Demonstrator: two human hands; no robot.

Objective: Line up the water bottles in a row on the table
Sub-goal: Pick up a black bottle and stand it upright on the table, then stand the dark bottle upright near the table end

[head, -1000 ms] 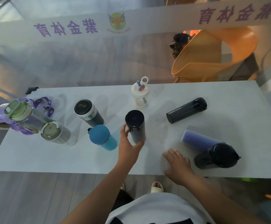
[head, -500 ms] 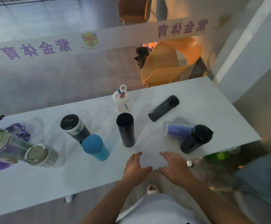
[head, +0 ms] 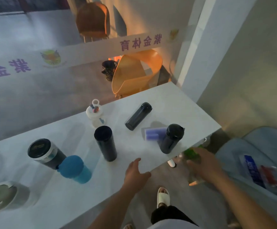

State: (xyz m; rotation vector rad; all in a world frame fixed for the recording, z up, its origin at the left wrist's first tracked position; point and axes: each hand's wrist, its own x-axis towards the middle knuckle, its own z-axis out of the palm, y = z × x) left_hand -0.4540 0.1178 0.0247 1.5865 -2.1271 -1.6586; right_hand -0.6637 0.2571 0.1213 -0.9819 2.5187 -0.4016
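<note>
Several bottles are on the white table [head: 175,103]. Upright stand a tall black bottle [head: 105,142], a blue bottle [head: 75,169], a black-lidded bottle [head: 43,152], a grey-lidded one [head: 0,195], a clear bottle with a loop [head: 95,114] and a round-lidded black bottle [head: 172,138]. A slim black bottle [head: 138,115] and a purple bottle [head: 153,133] lie on their sides. My left hand [head: 136,174] rests open at the table's near edge. My right hand [head: 203,164] is past the table's right corner, fingers spread over a blurred clear, green-topped thing [head: 192,153] below table height.
A grey-blue bag [head: 250,146] holding packets sits on the floor to the right. An orange chair [head: 134,75] stands behind the table, with a white pillar [head: 205,47] beside it. My sandalled foot [head: 163,195] is under the near edge.
My left hand let go of the tall black bottle and drew back to the table edge. My right hand left the table and moved right and down. The view swung right.
</note>
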